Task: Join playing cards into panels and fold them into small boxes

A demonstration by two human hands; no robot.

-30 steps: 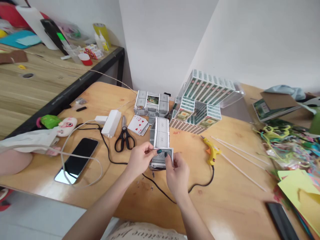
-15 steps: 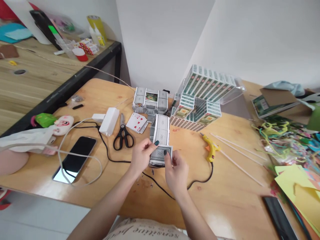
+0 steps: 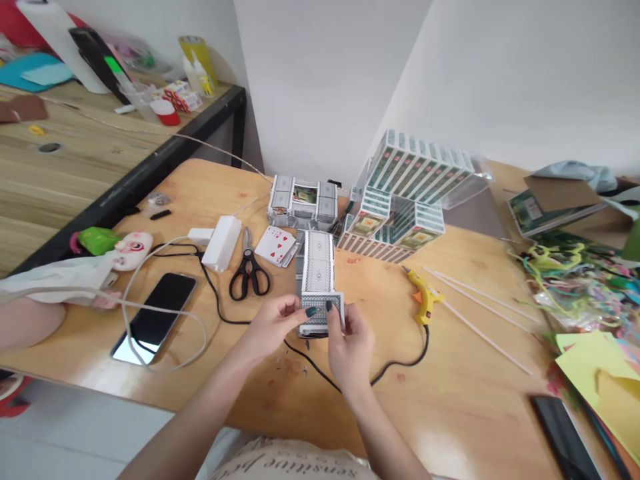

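Note:
A patterned grey playing card (image 3: 320,304) lies across the near end of a long card-covered block (image 3: 319,263). My left hand (image 3: 278,321) pinches the card's left side, thumb on top. On its right side, my right hand (image 3: 351,340) grips it with the thumb on the face and fingers behind the edge. Left of the block are loose cards (image 3: 275,245) with hearts facing up and black scissors (image 3: 249,270). A second card-covered structure (image 3: 303,200) stands behind. To the right lies a yellow glue gun (image 3: 425,297) with its cord passing near my hands.
Stacked card boxes (image 3: 420,170) stand at the back right. A phone (image 3: 155,317), cables and a white power block (image 3: 222,243) lie left, beside another person's arm (image 3: 35,323). White sticks (image 3: 487,337), colourful scraps (image 3: 580,287) and a black object (image 3: 565,433) are at the right.
The view has shifted slightly. My left hand has moved a little left and lower, its thumb now flatter on the card. The card sits straighter across the block, and my right hand still holds it.

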